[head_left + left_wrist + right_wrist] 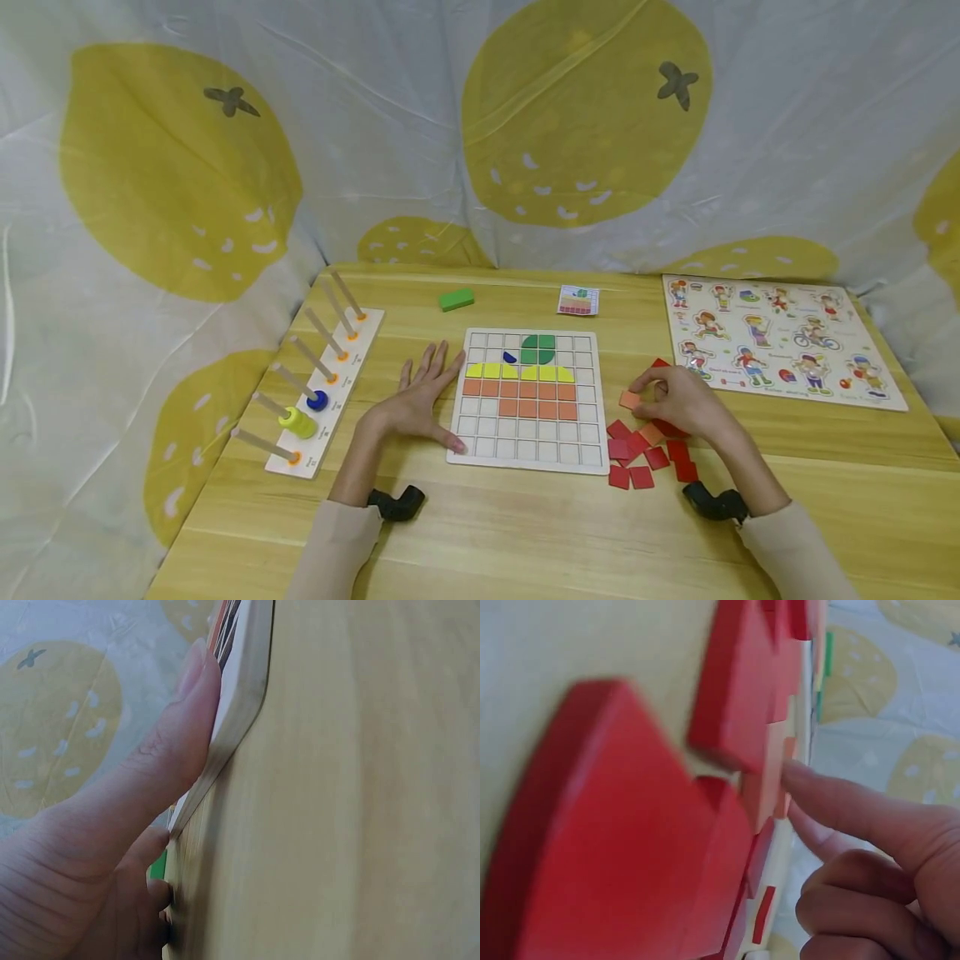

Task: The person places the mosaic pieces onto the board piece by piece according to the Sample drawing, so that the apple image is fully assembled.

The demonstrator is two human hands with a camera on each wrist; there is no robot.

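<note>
A wooden grid board [517, 452] lies in the middle of the table, with green, blue, yellow and orange pieces in some of its squares. My left hand [416, 404] rests at the board's left side with fingers spread. Its thumb [169, 742] lies on the near left corner of the board, seen also in the left wrist view. My right hand [682, 404] pinches an orange square tile [628, 400] between thumb and index finger, just right of the board. Under and beside that hand lie loose red tiles [657, 457] and another orange tile [651, 432].
A peg counting stand [306, 462] with yellow and blue rings stands at the left. Behind the board are a green block [456, 300] and a small pattern card [578, 301]. A picture puzzle board [787, 387] lies at the right. A lemon-print cloth [390, 125] hangs behind.
</note>
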